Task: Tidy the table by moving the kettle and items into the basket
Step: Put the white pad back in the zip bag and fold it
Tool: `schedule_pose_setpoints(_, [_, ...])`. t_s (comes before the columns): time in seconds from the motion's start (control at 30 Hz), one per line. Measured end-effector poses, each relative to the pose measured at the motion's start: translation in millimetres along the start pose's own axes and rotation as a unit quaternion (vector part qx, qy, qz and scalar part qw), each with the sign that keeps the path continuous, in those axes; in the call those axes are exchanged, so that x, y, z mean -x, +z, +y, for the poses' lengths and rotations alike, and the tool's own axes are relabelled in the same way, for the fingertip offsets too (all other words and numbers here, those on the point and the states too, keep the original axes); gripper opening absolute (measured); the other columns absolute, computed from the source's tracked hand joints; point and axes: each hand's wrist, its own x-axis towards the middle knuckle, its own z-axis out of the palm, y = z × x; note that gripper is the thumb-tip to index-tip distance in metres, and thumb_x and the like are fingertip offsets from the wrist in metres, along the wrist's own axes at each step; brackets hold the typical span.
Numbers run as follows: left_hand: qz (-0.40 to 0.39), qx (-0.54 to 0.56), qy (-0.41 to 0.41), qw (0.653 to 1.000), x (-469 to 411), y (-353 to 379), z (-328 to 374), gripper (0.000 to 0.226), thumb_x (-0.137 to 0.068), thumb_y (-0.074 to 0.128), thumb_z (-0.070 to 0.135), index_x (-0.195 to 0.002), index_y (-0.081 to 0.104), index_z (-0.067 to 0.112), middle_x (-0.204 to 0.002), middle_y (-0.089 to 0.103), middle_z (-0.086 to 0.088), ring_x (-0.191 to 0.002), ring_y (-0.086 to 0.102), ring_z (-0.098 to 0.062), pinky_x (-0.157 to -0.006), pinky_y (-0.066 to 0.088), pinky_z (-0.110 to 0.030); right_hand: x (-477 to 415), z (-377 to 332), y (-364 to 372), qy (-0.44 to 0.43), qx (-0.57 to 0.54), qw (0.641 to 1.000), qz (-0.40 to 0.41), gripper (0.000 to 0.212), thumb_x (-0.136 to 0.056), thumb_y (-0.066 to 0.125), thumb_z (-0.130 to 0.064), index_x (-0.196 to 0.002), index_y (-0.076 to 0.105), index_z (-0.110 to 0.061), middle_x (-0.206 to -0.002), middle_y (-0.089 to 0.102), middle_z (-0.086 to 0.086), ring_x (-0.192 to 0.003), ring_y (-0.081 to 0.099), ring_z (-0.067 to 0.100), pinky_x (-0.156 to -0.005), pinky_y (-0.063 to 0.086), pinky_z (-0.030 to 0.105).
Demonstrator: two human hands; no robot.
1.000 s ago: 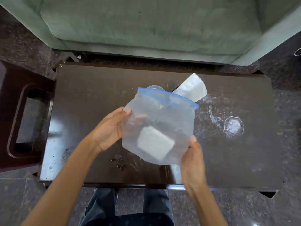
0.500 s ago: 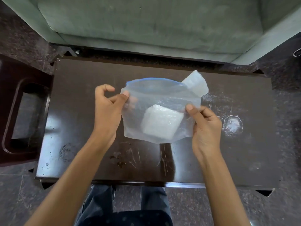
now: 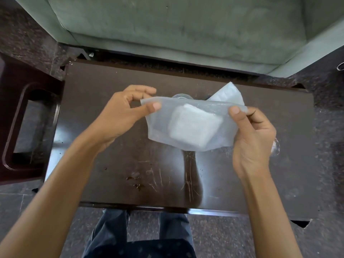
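The step in hand appears to be closing the mouth of the zip bag (image 3: 160,131) before it is stowed. The left hand (image 3: 121,116) pinches the bag's upper left corner between thumb and forefinger, with the other fingers curled above it. The right hand (image 3: 251,131) pinches the upper right corner in the same way. The bag hangs between the two hands, stretched taut along its top edge and held clear above the middle of the bench (image 3: 111,174). A white square pad (image 3: 195,127) sits inside the bag, low and near its centre. The next move probably calls for pressing the top edge together along its length, then carrying the bag to the basket. No basket can be identified with certainty. The dark brown recessed unit (image 3: 28,127) just beside the bench's left end may be it. No kettle is in view. A white packet (image 3: 227,93) and a clear round object (image 3: 181,96) lie on the bench behind the bag, partly hidden by it, and are not yet collected.
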Motion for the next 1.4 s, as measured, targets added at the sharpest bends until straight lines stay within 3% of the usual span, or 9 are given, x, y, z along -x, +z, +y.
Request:
schedule_pose_setpoints(0.23, [0.009, 0.238, -0.098, 0.966, 2, 20, 0, 0.032, -0.093, 0.045, 0.039, -0.113, 0.061, 0.019, -0.101, 0.071, 0.003, -0.087, 0.070, -0.015, -0.054, 0.056, -0.035, -1, 7, 8, 0.029, -0.019, 0.997, -0.067, 0.036, -0.080, 0.058, 0.007, -0.106, 0.060, -0.019, -0.094, 0.072, -0.007, -0.089, 0.066, 0.010, -0.075, 0.053, 0.024])
schedule_pose_setpoints(0.37, [-0.028, 0.199, -0.126, 0.971, 1, 17, -8, 0.060, -0.064, 0.070, 0.031, -0.122, 0.055, 0.023, -0.114, 0.067, 0.005, -0.099, 0.068, -0.017, -0.060, 0.059, -0.035, 1, 14, 11, 0.036, 0.014, 0.998, -0.046, 0.045, -0.082, 0.057, 0.009, -0.120, 0.053, -0.015, -0.102, 0.072, -0.005, -0.099, 0.065, 0.013, -0.086, 0.054, 0.032])
schedule_pose_setpoints(0.53, [-0.075, 0.150, -0.098, 0.981, -5, 1, -14, 0.055, -0.073, 0.071, 0.011, -0.121, 0.053, 0.032, -0.114, 0.068, 0.008, -0.101, 0.067, -0.011, -0.070, 0.059, -0.029, 2, 4, 5, 0.007, 0.125, 0.990, -0.061, 0.057, -0.075, 0.064, 0.010, -0.113, 0.043, -0.027, -0.112, 0.062, -0.003, -0.091, 0.062, 0.010, -0.085, 0.049, 0.039])
schedule_pose_setpoints(0.73, [-0.203, 0.011, -0.030, 0.979, -18, -8, 2, 0.072, -0.080, 0.071, 0.006, -0.136, 0.038, 0.037, -0.146, 0.040, 0.019, -0.117, 0.055, 0.001, -0.095, 0.051, -0.025, -24, -33, 45, -0.021, 0.369, 0.872, -0.322, 0.062, -0.076, 0.073, -0.008, -0.130, 0.045, -0.019, -0.119, 0.062, -0.001, -0.108, 0.058, 0.007, -0.090, 0.042, 0.010])
schedule_pose_setpoints(0.83, [-0.237, 0.004, -0.005, 0.971, -21, -7, 13, 0.068, -0.076, 0.074, 0.004, -0.125, 0.046, 0.041, -0.140, 0.039, 0.025, -0.113, 0.056, 0.008, -0.087, 0.051, -0.015, -35, -28, 69, 0.071, 0.398, 0.804, -0.437, 0.063, -0.077, 0.070, -0.003, -0.129, 0.046, -0.028, -0.108, 0.068, 0.000, -0.094, 0.066, 0.013, -0.082, 0.054, 0.026])
schedule_pose_setpoints(1.03, [0.025, 0.108, -0.058, 0.992, -9, 3, -1, 0.061, -0.084, 0.065, 0.039, -0.140, 0.039, 0.032, -0.109, 0.069, 0.008, -0.089, 0.071, -0.008, -0.067, 0.057, -0.026, -33, -17, 72, 0.070, 0.304, 0.889, -0.336, 0.057, -0.076, 0.069, 0.004, -0.120, 0.049, -0.027, -0.080, 0.069, 0.016, -0.072, 0.066, 0.025, -0.073, 0.055, 0.044])
schedule_pose_setpoints(1.13, [0.077, 0.249, -0.111, 0.959, 4, 12, -17, 0.067, -0.079, 0.063, 0.050, -0.137, 0.040, 0.029, -0.118, 0.067, 0.001, -0.095, 0.071, -0.017, -0.081, 0.057, -0.036, -28, -11, 69, 0.066, 0.241, 0.937, -0.246, 0.059, -0.076, 0.068, 0.005, -0.122, 0.047, -0.025, -0.079, 0.068, 0.013, -0.072, 0.065, 0.021, -0.073, 0.055, 0.041])
schedule_pose_setpoints(1.23, [0.087, 0.322, -0.098, 0.938, 15, 28, -22, 0.066, -0.084, 0.065, 0.032, -0.139, 0.029, 0.029, -0.100, 0.074, 0.012, -0.092, 0.070, -0.010, -0.085, 0.056, -0.036, -20, 3, 69, 0.062, 0.193, 0.965, -0.164, 0.065, -0.075, 0.068, 0.005, -0.128, 0.043, -0.024, -0.074, 0.066, 0.003, -0.074, 0.064, 0.019, -0.072, 0.054, 0.036])
schedule_pose_setpoints(1.4, [0.187, 0.239, -0.028, 0.952, 12, 38, -20, 0.025, -0.093, 0.053, 0.004, -0.091, 0.040, 0.025, -0.077, 0.067, 0.002, -0.070, 0.059, -0.014, -0.063, 0.049, -0.029, -6, 17, 61, 0.028, 0.143, 0.976, -0.160, 0.064, -0.081, 0.058, 0.009, -0.129, 0.044, -0.031, -0.089, 0.063, 0.005, -0.088, 0.060, 0.022, -0.081, 0.050, 0.041])
